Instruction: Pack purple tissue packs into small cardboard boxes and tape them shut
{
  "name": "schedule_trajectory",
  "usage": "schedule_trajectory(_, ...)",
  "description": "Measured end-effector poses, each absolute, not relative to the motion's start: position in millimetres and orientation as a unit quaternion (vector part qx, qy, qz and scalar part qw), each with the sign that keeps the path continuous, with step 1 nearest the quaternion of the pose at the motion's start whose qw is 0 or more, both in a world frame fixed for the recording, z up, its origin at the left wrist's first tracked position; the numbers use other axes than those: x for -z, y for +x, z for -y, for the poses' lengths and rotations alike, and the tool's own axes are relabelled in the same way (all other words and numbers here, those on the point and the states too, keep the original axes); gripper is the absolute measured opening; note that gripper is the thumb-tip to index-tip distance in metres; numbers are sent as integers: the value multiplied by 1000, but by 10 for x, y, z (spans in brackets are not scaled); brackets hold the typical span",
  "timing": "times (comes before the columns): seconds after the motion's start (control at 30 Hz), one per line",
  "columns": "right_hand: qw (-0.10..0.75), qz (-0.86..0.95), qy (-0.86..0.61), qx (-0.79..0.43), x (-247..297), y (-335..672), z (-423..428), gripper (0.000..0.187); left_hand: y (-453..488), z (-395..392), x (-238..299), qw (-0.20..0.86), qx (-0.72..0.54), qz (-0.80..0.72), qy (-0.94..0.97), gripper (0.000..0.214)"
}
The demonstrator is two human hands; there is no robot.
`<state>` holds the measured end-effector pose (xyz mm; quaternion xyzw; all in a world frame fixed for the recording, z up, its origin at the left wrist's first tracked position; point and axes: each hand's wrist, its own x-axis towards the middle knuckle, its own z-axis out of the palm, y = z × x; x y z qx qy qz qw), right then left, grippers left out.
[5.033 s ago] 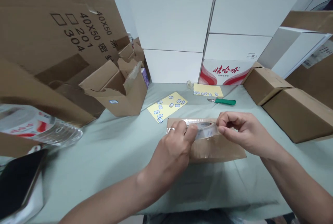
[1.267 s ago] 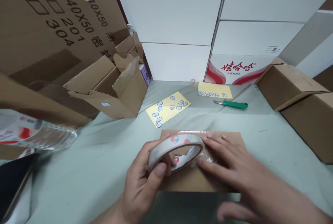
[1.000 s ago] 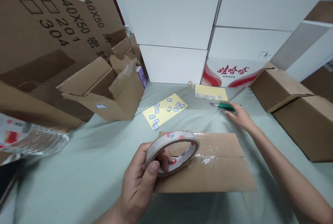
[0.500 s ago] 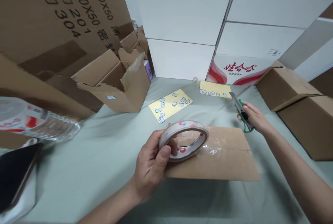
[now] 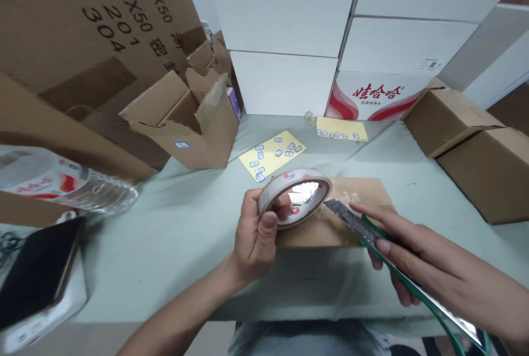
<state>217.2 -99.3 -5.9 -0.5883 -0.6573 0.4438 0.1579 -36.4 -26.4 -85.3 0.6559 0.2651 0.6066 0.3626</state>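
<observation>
Right hand (image 5: 430,259) gripping green utility knife (image 5: 356,224) — now beside tape roll (image 5: 285,181), left hand (image 5: 257,235) still clasping the roll, cardboard box (image 5: 322,236) beneath

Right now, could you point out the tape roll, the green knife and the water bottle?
Tape roll (image 5: 289,176): head view, on its printed outer band.
Green knife (image 5: 353,222): head view, on its grey metal front part.
Water bottle (image 5: 68,182): head view, on its label.

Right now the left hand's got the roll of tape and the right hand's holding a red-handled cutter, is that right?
Not quite: the head view shows a green-handled cutter, not a red-handled one. The right hand does hold it, and the left hand has the roll of tape.
</observation>
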Motion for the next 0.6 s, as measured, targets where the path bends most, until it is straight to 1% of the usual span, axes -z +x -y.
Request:
schedule_trajectory(0.13, 166, 668, -574, -444, 40, 2146, 908, 56, -337, 270, 890, 344, -623, -255, 655, 25)
schedule_trajectory(0.37, 170, 647, -548, -503, 169, 2026, 853, 54, -330, 287, 888, 347, -630, -238, 652, 23)
schedule_trajectory(0.47, 173, 649, -543, -504, 178, 1912, 816, 49, -340, 287, 903, 351, -631, -239, 649, 25)
schedule_trajectory(0.6, 165, 645, -544, -511, 180, 1843, 851, 48, -305, 285, 890, 366, -643, -250, 624, 28)
